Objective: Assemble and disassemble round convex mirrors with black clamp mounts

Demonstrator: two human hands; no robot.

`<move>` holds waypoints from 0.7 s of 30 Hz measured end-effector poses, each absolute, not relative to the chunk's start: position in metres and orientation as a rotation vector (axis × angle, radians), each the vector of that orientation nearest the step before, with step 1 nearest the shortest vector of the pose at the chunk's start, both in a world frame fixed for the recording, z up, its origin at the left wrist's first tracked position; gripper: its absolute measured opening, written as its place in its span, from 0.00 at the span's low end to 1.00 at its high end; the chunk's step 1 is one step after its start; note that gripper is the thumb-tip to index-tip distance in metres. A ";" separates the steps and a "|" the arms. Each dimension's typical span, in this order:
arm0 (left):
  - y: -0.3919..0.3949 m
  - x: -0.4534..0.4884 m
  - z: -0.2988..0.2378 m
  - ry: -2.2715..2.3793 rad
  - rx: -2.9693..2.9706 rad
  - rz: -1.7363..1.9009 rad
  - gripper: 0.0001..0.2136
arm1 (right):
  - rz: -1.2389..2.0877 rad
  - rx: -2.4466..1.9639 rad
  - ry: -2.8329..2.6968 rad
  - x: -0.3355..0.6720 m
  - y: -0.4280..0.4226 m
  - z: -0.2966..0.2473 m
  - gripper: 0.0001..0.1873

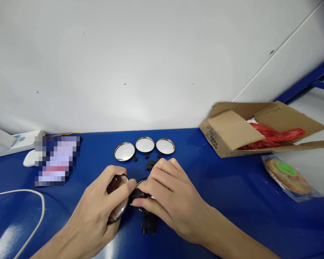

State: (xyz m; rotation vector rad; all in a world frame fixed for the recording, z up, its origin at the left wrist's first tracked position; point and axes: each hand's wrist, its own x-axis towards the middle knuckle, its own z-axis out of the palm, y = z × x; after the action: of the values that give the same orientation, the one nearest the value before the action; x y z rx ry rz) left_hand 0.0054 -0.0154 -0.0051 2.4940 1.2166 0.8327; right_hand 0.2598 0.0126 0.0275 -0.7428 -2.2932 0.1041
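Note:
My left hand (94, 201) grips a round chrome-rimmed convex mirror (118, 198) upright by its edge. My right hand (167, 198) curls over a black plastic mount (137, 194), close to the left-held mirror. A chrome rim (142, 182) shows under my right fingers, and most of that piece is hidden. Another black part (148, 225) lies below the hands. Farther forward, several round mirrors sit in a row, the middle one (145, 144) among them. Small black fittings (147, 155) and a black bracket (150, 164) lie just in front.
The blue table (226, 190) meets a white wall (151, 64). A cardboard box (232, 133) holding a red plastic bag (272, 136) stands at the right, beside a wrapped round item (287, 176). At the left are a white mouse (29, 158), a pixelated object (56, 160) and a white cable (40, 205).

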 end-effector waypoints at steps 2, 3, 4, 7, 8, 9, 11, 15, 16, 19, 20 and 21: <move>-0.017 0.007 -0.005 1.247 2.499 0.881 0.22 | -0.114 -0.712 -2.275 0.256 0.009 0.022 0.18; -0.018 0.008 -0.005 1.248 2.517 0.914 0.21 | -0.185 -0.690 -2.268 0.255 0.007 0.021 0.16; -0.018 0.008 -0.005 1.237 2.537 0.944 0.20 | -0.227 -0.667 -2.258 0.255 0.006 0.021 0.14; -0.019 0.007 -0.004 1.109 2.570 0.993 0.19 | -0.059 -0.647 -2.278 0.259 0.004 0.029 0.16; -0.019 0.006 -0.004 1.047 2.573 0.996 0.20 | 0.085 -0.647 -2.304 0.262 0.005 0.034 0.18; -0.018 0.005 -0.003 0.986 2.573 0.991 0.21 | 0.250 -0.640 -2.328 0.264 0.007 0.038 0.20; -0.015 0.002 -0.003 0.877 2.566 0.996 0.23 | 0.573 -0.594 -2.343 0.268 0.011 0.045 0.21; -0.008 -0.001 -0.004 0.649 2.647 1.004 0.24 | 1.075 -0.418 -2.200 0.275 0.019 0.052 0.18; -0.008 -0.001 -0.005 0.621 2.679 1.010 0.24 | 1.158 -0.402 -2.147 0.277 0.020 0.054 0.17; -0.008 0.000 -0.009 0.628 2.728 1.076 0.25 | 1.213 -0.513 -1.993 0.280 0.021 0.055 0.14; -0.008 0.000 -0.010 0.643 2.745 1.105 0.26 | 1.171 -0.603 -1.940 0.282 0.022 0.054 0.12; -0.007 0.000 -0.011 0.672 2.770 1.130 0.27 | 1.109 -0.713 -1.893 0.283 0.024 0.052 0.09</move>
State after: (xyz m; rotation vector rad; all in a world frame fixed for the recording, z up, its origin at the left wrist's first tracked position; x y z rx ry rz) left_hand -0.0002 -0.0075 -0.0114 2.7700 0.6723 1.1303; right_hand 0.2827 0.0235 0.0522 -0.7131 -1.8933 1.1090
